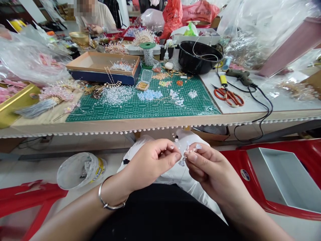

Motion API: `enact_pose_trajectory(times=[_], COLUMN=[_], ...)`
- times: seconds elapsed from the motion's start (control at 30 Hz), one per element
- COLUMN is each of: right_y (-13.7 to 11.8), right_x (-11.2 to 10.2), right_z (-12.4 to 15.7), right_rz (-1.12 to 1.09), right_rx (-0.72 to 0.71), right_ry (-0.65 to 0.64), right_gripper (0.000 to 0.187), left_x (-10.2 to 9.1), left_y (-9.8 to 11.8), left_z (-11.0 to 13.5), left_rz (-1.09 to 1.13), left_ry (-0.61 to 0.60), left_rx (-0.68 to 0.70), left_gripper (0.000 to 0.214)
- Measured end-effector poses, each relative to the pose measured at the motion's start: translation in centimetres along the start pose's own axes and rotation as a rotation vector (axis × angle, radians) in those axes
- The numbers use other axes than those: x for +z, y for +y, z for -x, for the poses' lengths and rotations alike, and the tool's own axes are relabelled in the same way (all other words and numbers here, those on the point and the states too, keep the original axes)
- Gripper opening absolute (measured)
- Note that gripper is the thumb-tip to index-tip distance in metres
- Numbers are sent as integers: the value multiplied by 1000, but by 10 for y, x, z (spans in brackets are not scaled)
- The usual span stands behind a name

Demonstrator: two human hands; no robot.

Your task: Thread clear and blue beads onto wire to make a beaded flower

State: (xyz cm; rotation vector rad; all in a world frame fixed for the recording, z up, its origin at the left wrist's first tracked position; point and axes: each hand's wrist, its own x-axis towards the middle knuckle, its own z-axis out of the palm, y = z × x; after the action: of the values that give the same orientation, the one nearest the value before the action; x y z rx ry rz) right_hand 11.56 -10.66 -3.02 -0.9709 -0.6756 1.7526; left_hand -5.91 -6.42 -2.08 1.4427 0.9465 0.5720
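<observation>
My left hand (pixel 150 164) and my right hand (pixel 210 170) meet above my lap, fingertips nearly touching. Between them is a small cluster of clear and pale beads on fine wire (pixel 188 152). My right thumb and forefinger pinch this cluster. My left fingertips close on the thin wire, though it is too fine to follow clearly. A few tiny beads (pixel 177 140) show on the wire just above my left hand. A white cloth (pixel 175 170) lies across my lap beneath both hands. A metal bangle (pixel 110 201) circles my left wrist.
Ahead, a table edge with white pompom trim (pixel 150 129) holds a green cutting mat (pixel 142 107) with scattered beads, orange scissors (pixel 228 96) and a glue gun (pixel 238 77). A plastic tub (pixel 81 170) stands on the floor at left. A red seat with a grey tray (pixel 283 177) is at right.
</observation>
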Motion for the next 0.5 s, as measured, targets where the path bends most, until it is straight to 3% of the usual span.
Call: enact_pose_trajectory(times=[0.37,0.43,0.5], right_y=[3,3,3], right_x=[6,8,10], right_z=[-2,-4,-5], right_rz=[-66,-69,-42], right_rx=[-26,-42,-67], right_ry=[53,77,98], right_gripper=[12,13,12], left_x=[12,14,14], left_y=[-12,-17,-23], left_z=[3,3,4], left_rz=[-91,-217,-403], left_ry=[145,186,239], left_rx=[155,251,448], left_gripper=[14,11,5])
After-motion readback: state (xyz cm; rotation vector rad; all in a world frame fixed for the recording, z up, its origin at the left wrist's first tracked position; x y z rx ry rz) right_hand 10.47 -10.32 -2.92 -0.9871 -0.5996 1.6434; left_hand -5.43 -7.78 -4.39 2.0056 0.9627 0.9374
